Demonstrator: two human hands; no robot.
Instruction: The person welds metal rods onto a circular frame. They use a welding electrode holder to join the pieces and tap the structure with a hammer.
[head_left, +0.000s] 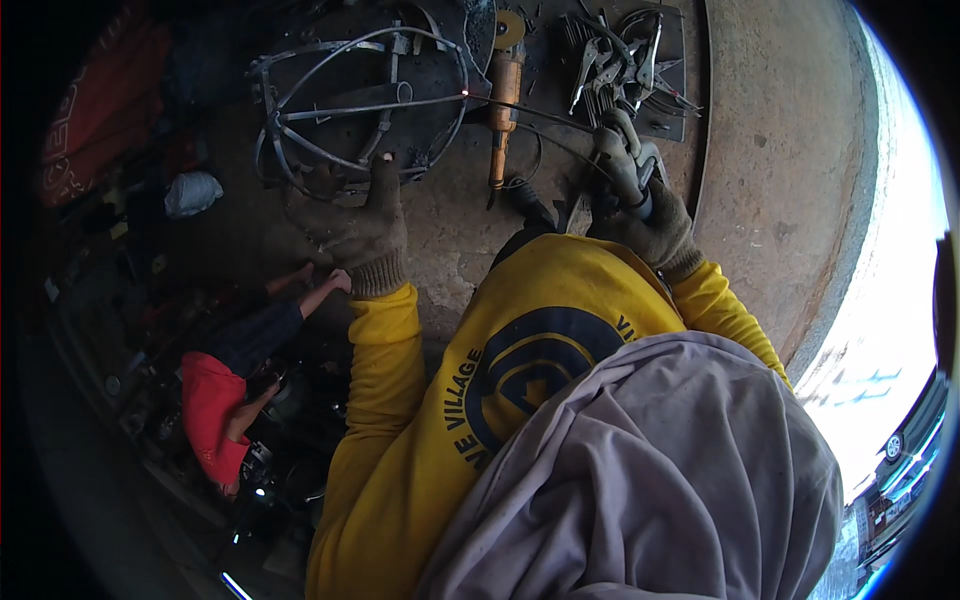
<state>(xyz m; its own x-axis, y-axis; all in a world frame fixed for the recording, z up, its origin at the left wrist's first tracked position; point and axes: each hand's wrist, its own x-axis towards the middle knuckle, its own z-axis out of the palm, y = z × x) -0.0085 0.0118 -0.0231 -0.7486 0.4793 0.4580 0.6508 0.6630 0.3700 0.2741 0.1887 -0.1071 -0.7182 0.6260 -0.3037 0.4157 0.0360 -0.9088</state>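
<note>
A round cage-like frame of bent metal bars (300, 115) lies at the upper left. My left hand (358, 228), in a dark knit glove, grips its near rim; the thumb points up beside the bars and the other fingers are partly lost in shadow. My right hand (655, 230), gloved too, is closed round a grey welding electrode holder (620, 165). From the holder a thin rod (540, 115) runs left to the frame's right-hand ring, where a small orange glow shows at its tip. Between my hands lies an orange angle grinder (505, 95) with a yellowish disc.
Several locking pliers (625, 60) lie piled on a dark plate at the upper right. A pale crumpled bag (193, 194) rests at the left. Farther left, a person in a red shirt (212, 400) bends over dark machinery. Bright daylight fills the right side beyond the concrete floor (785, 130).
</note>
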